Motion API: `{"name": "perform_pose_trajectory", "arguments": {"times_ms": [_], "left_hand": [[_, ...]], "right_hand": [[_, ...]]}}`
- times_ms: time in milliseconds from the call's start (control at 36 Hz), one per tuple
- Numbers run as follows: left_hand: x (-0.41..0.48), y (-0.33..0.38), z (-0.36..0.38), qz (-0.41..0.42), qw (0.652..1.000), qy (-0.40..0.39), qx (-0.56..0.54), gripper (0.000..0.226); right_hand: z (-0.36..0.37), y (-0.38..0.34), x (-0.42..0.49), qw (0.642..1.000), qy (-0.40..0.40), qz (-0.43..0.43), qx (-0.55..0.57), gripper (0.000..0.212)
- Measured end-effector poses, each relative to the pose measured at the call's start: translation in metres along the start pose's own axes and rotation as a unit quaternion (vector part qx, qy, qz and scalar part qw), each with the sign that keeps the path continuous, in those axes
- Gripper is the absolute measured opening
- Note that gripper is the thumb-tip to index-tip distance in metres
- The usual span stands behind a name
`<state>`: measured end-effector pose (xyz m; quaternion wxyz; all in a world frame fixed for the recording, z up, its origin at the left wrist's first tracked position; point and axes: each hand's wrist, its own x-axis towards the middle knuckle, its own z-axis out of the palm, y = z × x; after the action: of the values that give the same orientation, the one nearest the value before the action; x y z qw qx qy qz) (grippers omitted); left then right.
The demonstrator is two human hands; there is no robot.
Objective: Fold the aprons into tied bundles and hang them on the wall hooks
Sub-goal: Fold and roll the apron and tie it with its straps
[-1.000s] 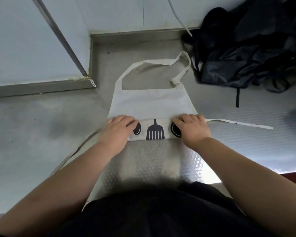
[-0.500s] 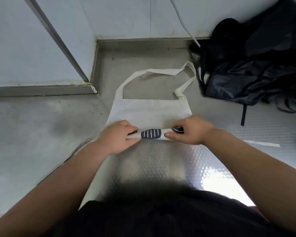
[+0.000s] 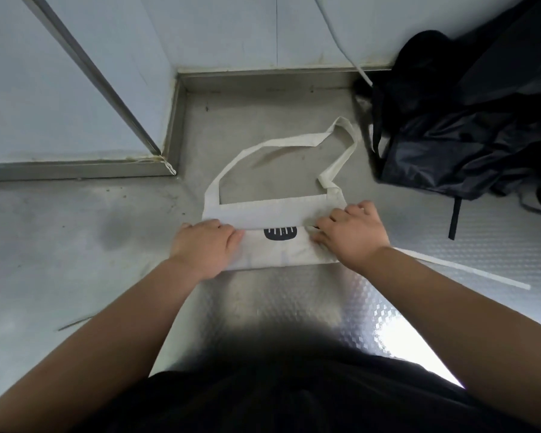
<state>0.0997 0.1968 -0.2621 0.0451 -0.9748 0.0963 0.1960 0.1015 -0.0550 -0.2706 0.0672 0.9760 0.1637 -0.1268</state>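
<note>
Left hand (image 3: 205, 245) lies flat, fingers straight, pressing the cream cotton apron (image 3: 278, 254) onto the grey metal table (image 3: 60, 245). Its black print (image 3: 279, 234) is half tucked under the fold. Right hand (image 3: 352, 232) pinches the right end, and where half a second back there was a thin roll, now there's a broader flat band!

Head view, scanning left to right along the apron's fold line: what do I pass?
left hand → dark print on the apron → right hand → loose waist tie
</note>
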Motion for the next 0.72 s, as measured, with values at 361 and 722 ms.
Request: {"name": "perform_pose_trajectory", "arguments": {"times_ms": [361, 722], "left_hand": [[0.01, 0.014, -0.027, -0.084, 0.99, -0.061, 0.091, 0.054], [-0.025, -0.002, 0.032, 0.127, 0.976, 0.078, -0.157, 0.089]], "right_hand": [[0.014, -0.003, -0.004, 0.993, 0.118, -0.007, 0.008, 0.02], [-0.003, 0.007, -0.019, 0.986, 0.013, -0.107, 0.126, 0.067]]}}
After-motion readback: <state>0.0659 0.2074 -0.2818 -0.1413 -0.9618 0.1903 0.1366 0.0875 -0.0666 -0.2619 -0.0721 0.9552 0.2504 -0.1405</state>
